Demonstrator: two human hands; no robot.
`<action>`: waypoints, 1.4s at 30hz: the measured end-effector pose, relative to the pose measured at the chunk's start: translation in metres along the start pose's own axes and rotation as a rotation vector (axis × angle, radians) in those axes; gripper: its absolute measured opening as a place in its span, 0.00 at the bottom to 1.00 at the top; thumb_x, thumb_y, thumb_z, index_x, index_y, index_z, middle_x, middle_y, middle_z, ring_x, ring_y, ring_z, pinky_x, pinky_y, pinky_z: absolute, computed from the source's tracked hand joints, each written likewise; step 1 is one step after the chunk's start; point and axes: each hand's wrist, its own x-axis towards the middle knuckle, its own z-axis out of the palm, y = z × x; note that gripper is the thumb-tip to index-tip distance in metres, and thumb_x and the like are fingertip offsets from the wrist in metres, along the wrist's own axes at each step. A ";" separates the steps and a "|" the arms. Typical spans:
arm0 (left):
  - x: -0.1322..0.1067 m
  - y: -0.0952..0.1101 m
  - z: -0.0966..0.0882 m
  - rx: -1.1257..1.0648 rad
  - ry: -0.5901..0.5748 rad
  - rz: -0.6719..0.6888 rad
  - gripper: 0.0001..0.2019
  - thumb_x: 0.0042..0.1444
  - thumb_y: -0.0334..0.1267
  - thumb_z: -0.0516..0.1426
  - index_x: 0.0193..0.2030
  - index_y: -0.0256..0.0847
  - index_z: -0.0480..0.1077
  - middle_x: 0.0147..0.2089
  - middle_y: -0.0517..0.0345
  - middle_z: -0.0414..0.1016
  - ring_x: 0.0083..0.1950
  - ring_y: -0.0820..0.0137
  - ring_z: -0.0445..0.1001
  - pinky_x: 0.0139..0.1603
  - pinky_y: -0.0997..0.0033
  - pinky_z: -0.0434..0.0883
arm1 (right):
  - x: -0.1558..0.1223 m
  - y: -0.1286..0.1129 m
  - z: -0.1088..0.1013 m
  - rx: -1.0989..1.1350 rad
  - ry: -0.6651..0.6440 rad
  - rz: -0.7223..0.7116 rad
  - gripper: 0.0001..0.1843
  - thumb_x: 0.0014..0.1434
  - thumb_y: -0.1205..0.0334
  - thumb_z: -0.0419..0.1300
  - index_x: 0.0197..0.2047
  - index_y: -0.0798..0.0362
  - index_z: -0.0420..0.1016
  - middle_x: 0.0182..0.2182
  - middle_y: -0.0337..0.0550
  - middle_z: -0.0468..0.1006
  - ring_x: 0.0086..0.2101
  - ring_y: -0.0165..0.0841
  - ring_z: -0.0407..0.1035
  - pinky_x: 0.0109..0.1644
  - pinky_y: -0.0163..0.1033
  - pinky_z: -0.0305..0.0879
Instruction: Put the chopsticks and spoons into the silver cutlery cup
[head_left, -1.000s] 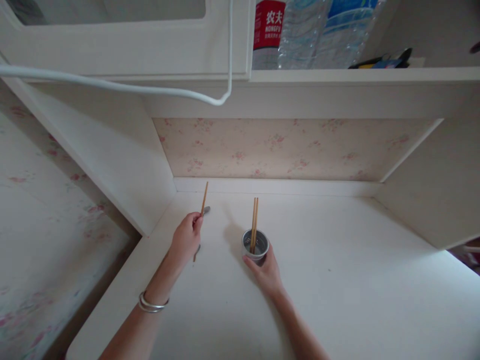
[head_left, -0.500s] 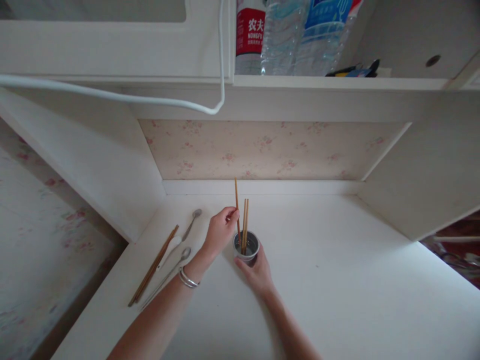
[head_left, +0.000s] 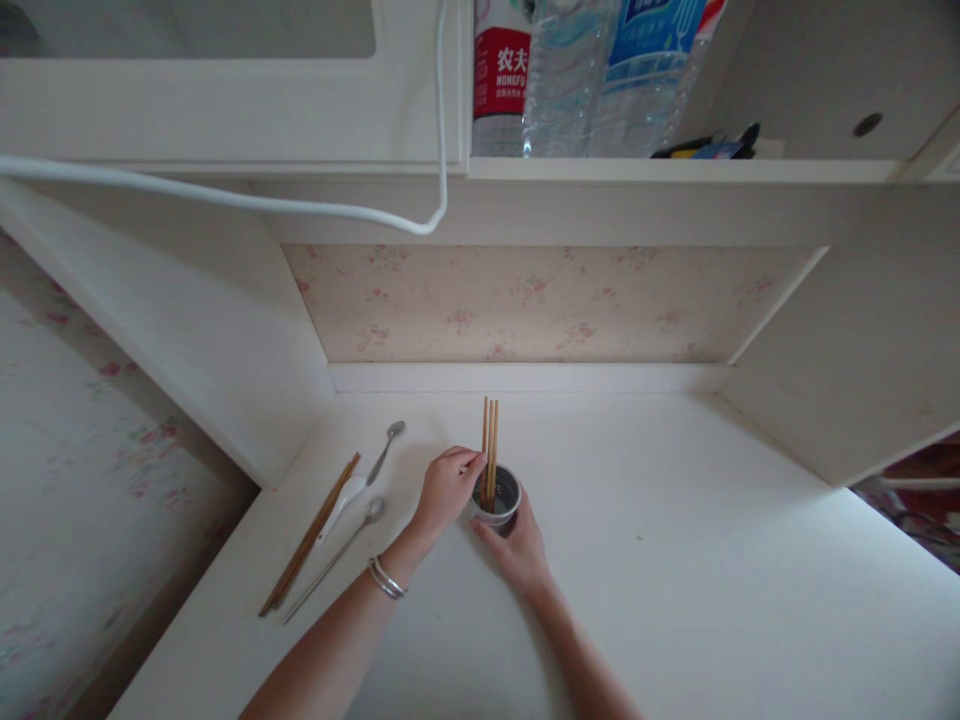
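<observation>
My left hand (head_left: 450,484) pinches a wooden chopstick (head_left: 485,425) that stands in a small metal cup (head_left: 506,490). Two more chopsticks (head_left: 493,440) stand upright in the cup, right beside the pinched one. The fingers of my right hand (head_left: 517,545) wrap round the cup's near right side and steady it on the white desk. Left of my left arm lie loose chopsticks (head_left: 309,535), a white spoon (head_left: 345,497), a short metal spoon (head_left: 385,450) and a long-handled metal spoon (head_left: 337,555).
White desk surface (head_left: 675,600) stretches to the right. A shelf above holds plastic bottles (head_left: 570,80) and some small dark items (head_left: 712,148). A white cable (head_left: 300,205) hangs under the cabinet. Side panels (head_left: 862,350) close in the desk.
My left hand has lowered the pinched chopstick into the cup, so its top now sits about level with the other two. The right hand stays on the cup.
</observation>
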 end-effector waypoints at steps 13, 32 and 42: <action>-0.004 0.002 0.000 0.007 0.059 -0.004 0.18 0.65 0.45 0.50 0.34 0.40 0.77 0.36 0.55 0.78 0.39 0.69 0.75 0.40 0.73 0.69 | -0.001 0.001 -0.001 -0.028 -0.017 0.005 0.41 0.49 0.56 0.69 0.64 0.49 0.60 0.57 0.51 0.72 0.56 0.48 0.68 0.60 0.56 0.65; 0.002 0.005 -0.009 0.088 -0.013 0.057 0.17 0.65 0.44 0.51 0.33 0.41 0.77 0.36 0.55 0.78 0.38 0.70 0.75 0.40 0.74 0.69 | -0.002 0.000 -0.001 -0.039 -0.033 0.022 0.41 0.49 0.54 0.69 0.64 0.49 0.60 0.59 0.50 0.71 0.57 0.48 0.67 0.61 0.54 0.64; 0.002 0.006 -0.002 0.145 -0.073 0.062 0.17 0.65 0.45 0.51 0.32 0.43 0.77 0.36 0.56 0.79 0.38 0.69 0.76 0.41 0.72 0.69 | -0.003 -0.005 -0.003 -0.036 -0.027 0.014 0.40 0.50 0.56 0.69 0.64 0.49 0.60 0.58 0.50 0.72 0.57 0.48 0.67 0.61 0.55 0.64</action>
